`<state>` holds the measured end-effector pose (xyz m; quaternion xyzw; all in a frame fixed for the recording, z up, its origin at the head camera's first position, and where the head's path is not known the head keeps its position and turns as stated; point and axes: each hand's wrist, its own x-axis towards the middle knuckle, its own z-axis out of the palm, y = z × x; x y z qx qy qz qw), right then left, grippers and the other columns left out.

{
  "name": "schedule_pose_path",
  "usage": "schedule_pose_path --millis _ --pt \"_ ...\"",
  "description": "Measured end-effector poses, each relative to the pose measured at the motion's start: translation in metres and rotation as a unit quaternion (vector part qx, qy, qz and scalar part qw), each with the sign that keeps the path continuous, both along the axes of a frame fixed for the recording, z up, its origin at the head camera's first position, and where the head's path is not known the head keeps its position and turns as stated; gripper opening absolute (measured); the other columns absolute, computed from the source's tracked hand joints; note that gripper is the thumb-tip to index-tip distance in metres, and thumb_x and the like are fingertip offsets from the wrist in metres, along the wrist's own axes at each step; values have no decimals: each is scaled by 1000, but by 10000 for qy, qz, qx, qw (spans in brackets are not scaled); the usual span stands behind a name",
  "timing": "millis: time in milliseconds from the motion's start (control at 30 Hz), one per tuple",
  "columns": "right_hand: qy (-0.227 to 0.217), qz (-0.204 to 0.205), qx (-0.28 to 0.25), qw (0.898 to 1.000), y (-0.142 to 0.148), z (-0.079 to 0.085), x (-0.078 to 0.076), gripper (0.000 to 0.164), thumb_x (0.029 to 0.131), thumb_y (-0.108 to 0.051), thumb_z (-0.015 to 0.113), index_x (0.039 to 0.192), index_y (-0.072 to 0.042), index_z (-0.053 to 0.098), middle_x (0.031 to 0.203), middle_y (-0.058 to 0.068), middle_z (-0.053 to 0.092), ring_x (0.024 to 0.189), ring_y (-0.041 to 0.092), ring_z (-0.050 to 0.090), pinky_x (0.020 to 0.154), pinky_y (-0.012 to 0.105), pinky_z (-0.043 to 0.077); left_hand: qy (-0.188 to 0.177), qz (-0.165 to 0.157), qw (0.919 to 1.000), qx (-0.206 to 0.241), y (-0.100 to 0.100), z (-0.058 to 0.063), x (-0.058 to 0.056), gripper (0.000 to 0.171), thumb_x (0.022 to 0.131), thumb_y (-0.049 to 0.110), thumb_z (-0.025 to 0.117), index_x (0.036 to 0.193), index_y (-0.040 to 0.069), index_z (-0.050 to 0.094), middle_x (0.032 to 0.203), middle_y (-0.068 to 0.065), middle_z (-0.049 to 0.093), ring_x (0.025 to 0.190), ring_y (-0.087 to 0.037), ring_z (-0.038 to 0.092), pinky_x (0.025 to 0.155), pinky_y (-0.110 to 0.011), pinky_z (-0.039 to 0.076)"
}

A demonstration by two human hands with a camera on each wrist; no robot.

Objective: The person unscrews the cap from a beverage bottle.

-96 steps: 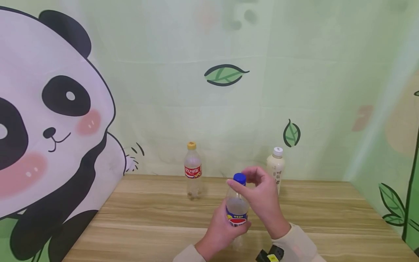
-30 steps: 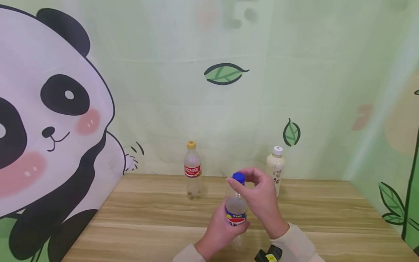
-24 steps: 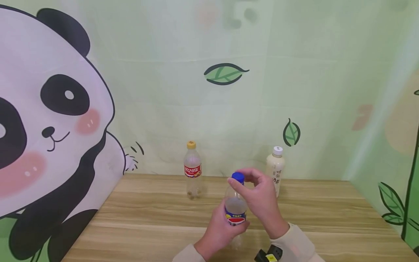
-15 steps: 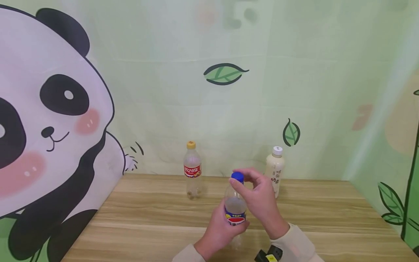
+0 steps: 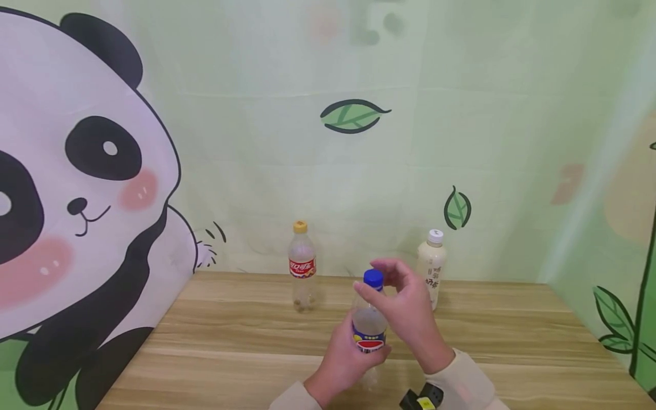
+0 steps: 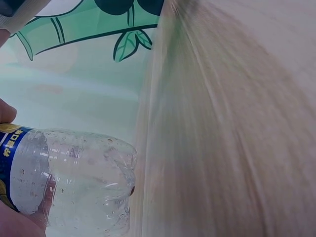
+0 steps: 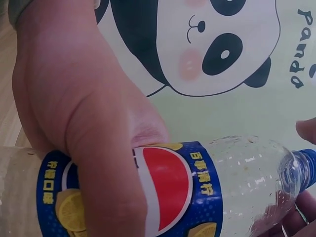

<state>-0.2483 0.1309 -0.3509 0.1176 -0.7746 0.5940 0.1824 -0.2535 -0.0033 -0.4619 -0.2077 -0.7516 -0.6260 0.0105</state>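
Note:
My left hand (image 5: 344,357) grips a clear plastic soda bottle (image 5: 370,320) around its blue label, which has a red and white emblem. The bottle stands upright, and its base shows close to the wooden surface in the left wrist view. Its blue cap (image 5: 373,278) sits on the neck. Around the cap, my right hand (image 5: 412,304) has its thumb and fingers spread, with a gap between thumb and cap. The right wrist view shows the thumb (image 7: 307,130) apart from the cap (image 7: 308,167), and the left hand (image 7: 94,113) wrapped over the label.
Farther back on the wooden table (image 5: 230,330) stand a clear cola bottle (image 5: 302,267) with a yellow cap, at left, and a cream-coloured drink bottle (image 5: 434,265) with a white cap, partly behind the right hand. A panda-printed cloth (image 5: 256,142) hangs behind the table.
The right thumb and fingers have spread off the blue cap, which they pinched half a second ago. The left hand and bottle have stayed nearly in place.

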Motion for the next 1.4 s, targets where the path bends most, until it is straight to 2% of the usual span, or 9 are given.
schedule_pose_path --millis 167,300,600,1067,1233,1400 --pt "5 -281 -161 9995 -2 5 2 41 76 -29 92 102 -8 69 98 8 71 88 21 65 83 27 55 -15 -10 10000 5 -1 0 0 63 80 23 84 132 15 50 114 -1 67 100 -12 64 89 -25 54" --pt "-18 -315 -236 9992 -2 6 4 38 75 -30 92 98 -9 70 96 8 72 87 21 65 81 27 55 -124 -20 9999 17 -1 -1 -2 63 81 23 84 133 17 50 115 1 66 101 -12 64 90 -25 54" --pt "-41 -230 -218 9995 1 5 3 34 78 -31 90 101 -11 75 98 6 75 90 20 65 84 29 53 -201 63 9998 -8 -1 -1 -2 64 80 23 85 133 15 50 115 0 66 101 -14 64 90 -27 54" --pt "454 145 -383 9981 4 1 -1 30 83 -14 86 111 -8 78 107 8 72 93 18 65 88 24 57 -217 25 9998 43 -1 -1 -3 65 81 23 84 135 16 49 117 -1 66 103 -14 64 91 -27 54" --pt "419 228 -334 9983 6 1 -1 31 85 -16 84 114 -9 77 107 8 70 95 19 65 90 23 56 -86 26 9999 88 0 -1 -3 64 80 22 84 133 12 50 114 -4 67 101 -15 64 89 -27 54" --pt "367 239 -177 9989 8 2 -1 31 87 -19 83 116 -10 77 108 7 70 97 21 65 90 23 56 -117 32 9999 106 0 -1 -4 64 80 22 84 133 12 50 114 -4 66 101 -15 64 90 -28 54"
